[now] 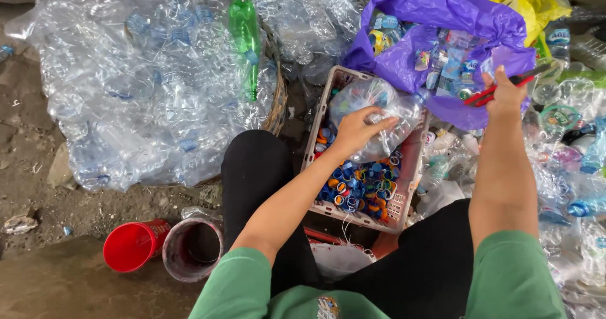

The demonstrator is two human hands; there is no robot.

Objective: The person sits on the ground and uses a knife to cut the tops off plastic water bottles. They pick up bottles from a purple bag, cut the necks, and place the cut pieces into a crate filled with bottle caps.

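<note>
Two hands are busy over a pale plastic crate point(404, 196) sitting between the person's knees, and that crate is the anchor for everything else here. The left hand point(356, 129) is right above the crate, fingers curled and clamped around a crushed clear bottle point(379, 114). So that hand is closed on it, and the bottle hangs over the crate's far half. The right hand point(505, 92) is up past the crate's far right corner, fisted around a red-handled cutter point(499, 87); looks like a utility knife or small snips, honestly hard to say from this angle. The tool's tip points away from the crate toward a purple bag point(442, 16) stuffed with labels and scraps.

Inside the crate there's a heap of coloured caps and rings point(360, 186), mostly blue and orange. Left of the crate sits a huge pile of clear bottles point(145, 85) with one green bottle point(244, 35) poking out. Nearer than the crate, on the ground to its left, are a red cup point(131, 246) and a grubby bucket point(192, 248).

What could go wrong: thin crushed plastic is slippery and springy, so the blade could skid off the neck toward the gripping fingers. The bottle could also pop loose and scatter caps out of the crate.
</note>
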